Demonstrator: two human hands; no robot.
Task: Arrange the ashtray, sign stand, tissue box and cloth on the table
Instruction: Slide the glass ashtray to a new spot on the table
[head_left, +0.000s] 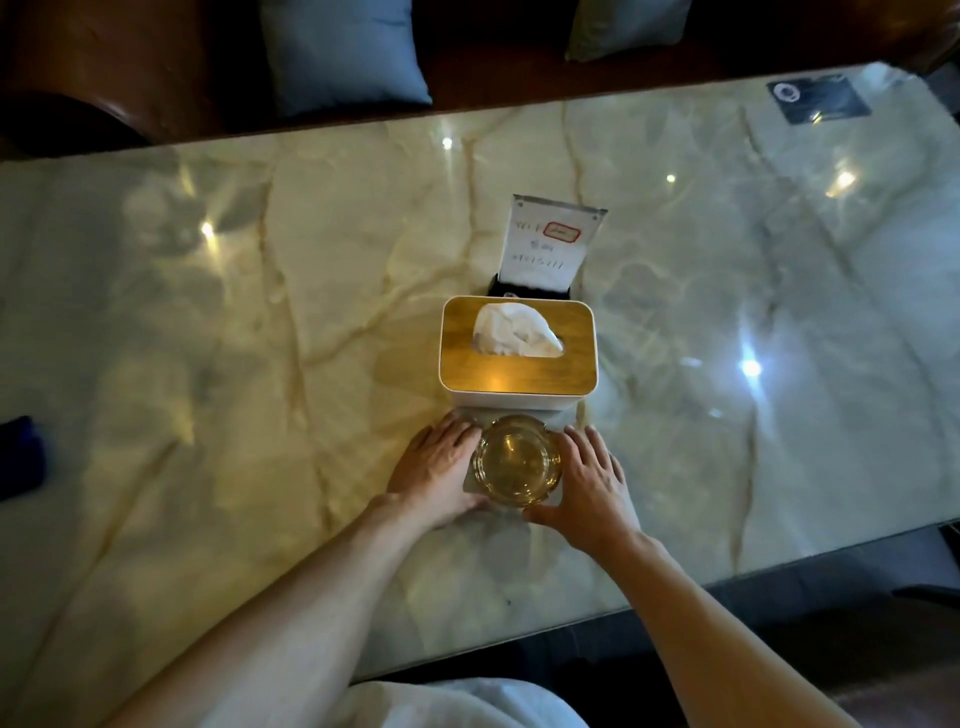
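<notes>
1. Both our forearms reached in from the near edge of the marble table (208, 322), and our hands lay flat either side of the ashtray (518, 460).
2. Our left hand (439, 470) had its fingers straight and released, resting on the left part of the grey cloth (563, 418) under the ashtray.
3. Our right hand (592, 480) was likewise flat and grasping nothing, its thumb just beside the near rim of the glass.
4. We saw the ashtray sitting on the cloth, directly near-side of the tissue box (518, 348), with the sign stand (550, 244) upright just beyond the box.
5. We judged the ashtray thick glass: heavy, rigid, smooth and breakable (a knock against marble could chip it), so we would take it by the outer wall from both sides.
6. The cloth looked thin and soft; sliding it by pressing flat near its edges seemed safer than lifting it.
7. Far left, a dark blue object (21, 457) lay at the table's edge; we could not tell what it was.
</notes>
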